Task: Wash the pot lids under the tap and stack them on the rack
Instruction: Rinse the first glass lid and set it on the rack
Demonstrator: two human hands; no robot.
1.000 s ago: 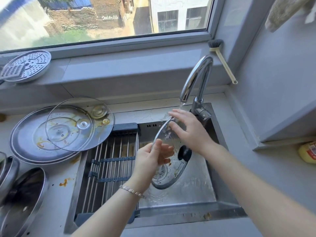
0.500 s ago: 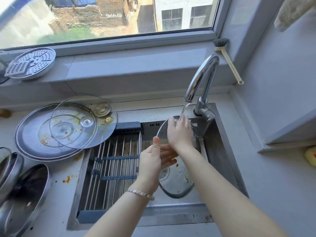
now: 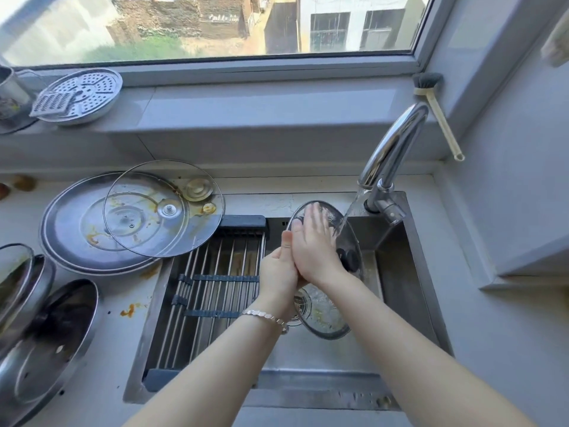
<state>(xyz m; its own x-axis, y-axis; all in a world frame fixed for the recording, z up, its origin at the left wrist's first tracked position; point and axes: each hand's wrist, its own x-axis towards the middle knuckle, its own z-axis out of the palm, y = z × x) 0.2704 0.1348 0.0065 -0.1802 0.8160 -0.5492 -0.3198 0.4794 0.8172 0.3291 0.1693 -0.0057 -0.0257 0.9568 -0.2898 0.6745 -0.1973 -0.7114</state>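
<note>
A small glass lid (image 3: 326, 315) with a black knob stands on edge over the sink (image 3: 409, 272), under running water from the chrome tap (image 3: 391, 149). My left hand (image 3: 277, 272) grips the lid's left rim. My right hand (image 3: 314, 245) lies flat with straight fingers on the lid's near face. The roll-up rack (image 3: 215, 288) covers the sink's left half with nothing on it. A dirty glass lid (image 3: 163, 208) lies on a big steel lid (image 3: 67, 223) to the left.
More steel lids (image 3: 46, 340) are piled at the left counter edge, with orange stains beside them. A perforated steamer plate (image 3: 80, 94) and a grater sit on the windowsill. A dish brush (image 3: 437, 115) leans in the window corner.
My right hand slid from the lid's top rim down onto its face. The lid turned, so its black knob now faces right. Water keeps running.
</note>
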